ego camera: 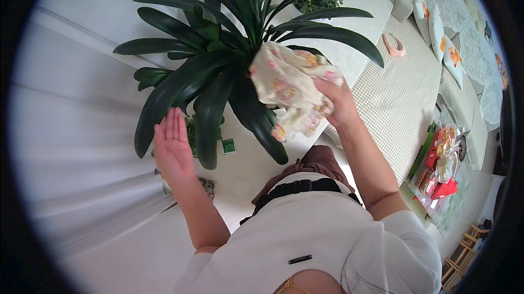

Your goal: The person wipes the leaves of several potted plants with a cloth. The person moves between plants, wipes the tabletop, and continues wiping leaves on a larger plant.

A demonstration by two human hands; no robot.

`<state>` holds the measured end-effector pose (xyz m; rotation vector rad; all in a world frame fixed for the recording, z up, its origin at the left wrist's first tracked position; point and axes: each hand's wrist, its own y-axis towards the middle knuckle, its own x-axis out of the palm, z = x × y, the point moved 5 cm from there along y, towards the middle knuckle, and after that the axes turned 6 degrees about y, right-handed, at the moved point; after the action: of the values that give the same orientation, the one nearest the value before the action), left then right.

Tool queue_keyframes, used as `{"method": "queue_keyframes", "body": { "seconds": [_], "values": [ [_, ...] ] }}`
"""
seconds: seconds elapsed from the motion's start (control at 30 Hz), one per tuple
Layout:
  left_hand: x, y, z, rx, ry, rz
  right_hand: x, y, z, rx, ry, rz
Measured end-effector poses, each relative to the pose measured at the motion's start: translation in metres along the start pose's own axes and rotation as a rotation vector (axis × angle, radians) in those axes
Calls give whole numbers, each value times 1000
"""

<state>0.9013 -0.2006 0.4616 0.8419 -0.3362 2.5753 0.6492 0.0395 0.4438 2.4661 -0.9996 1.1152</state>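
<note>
A large potted plant with long, strap-shaped dark green leaves [213, 58] spreads before me; its pot is hidden. My right hand [337, 101] grips a crumpled cream cloth [286, 85] with a pink and orange floral pattern. The cloth lies over or in front of the plant's right side, covering parts of some leaves. My left hand [175, 142] is raised palm up at the plant's lower left, beside a long drooping leaf [157, 114]. Its fingers are straight and it holds nothing; whether the fingertips touch the leaf is unclear.
Smaller potted plants [317, 2] stand on the white surface [378, 9] behind. White curtains [82, 138] hang at left. To the right are a checked sofa seat [393, 89] with a pink U-shaped object [394, 45], cushions [452, 58], and a table holding packaged food [444, 157].
</note>
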Motion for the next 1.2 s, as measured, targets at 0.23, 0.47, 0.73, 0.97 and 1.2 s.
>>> {"method": "queue_keyframes", "body": {
  "seconds": [0.23,0.47,0.73,0.97,1.2],
  "values": [
    [60,-86,-57,-255,391,-430,17,-48,12,3,-103,-50],
    [43,-90,-128,-500,-37,-331,81,-68,20,-559,-1148,-464],
    [63,-47,-75,-225,164,-264,6,-23,-64,-617,-1447,201],
    [180,-36,-69,541,1114,-799,-66,-4,-26,209,-903,206],
    [184,-38,-159,401,1857,-997,-85,-27,-42,303,-985,244]
  ]
}}
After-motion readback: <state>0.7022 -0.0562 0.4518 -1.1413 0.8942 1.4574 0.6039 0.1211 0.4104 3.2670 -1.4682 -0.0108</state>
